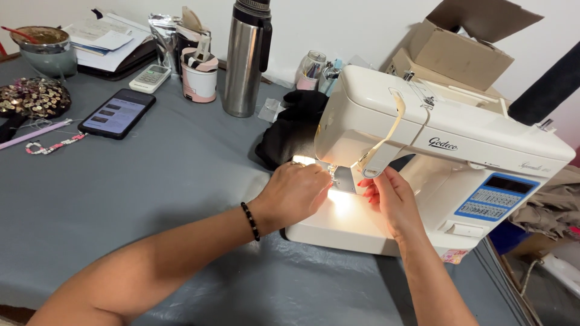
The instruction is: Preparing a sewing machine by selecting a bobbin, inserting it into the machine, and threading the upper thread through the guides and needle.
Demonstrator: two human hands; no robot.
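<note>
A white sewing machine (447, 139) stands on the grey table (151, 187), its lamp lighting the needle area. My left hand (293, 193), a dark bead bracelet on the wrist, rests at the presser foot (338, 178) with fingers curled toward the needle. My right hand (389, 199) is on the other side of the needle with red-painted fingertips pinched close to the foot. What the fingertips hold is too small to make out. A cream strap (389, 136) hangs down the machine's front.
A black cloth (287, 136) lies behind the machine. Farther back stand a steel flask (246, 57), a pink cup (199, 78), a calculator (150, 77), a phone (118, 113) and a sequinned piece (33, 96). Cardboard boxes (459, 54) sit at the right rear.
</note>
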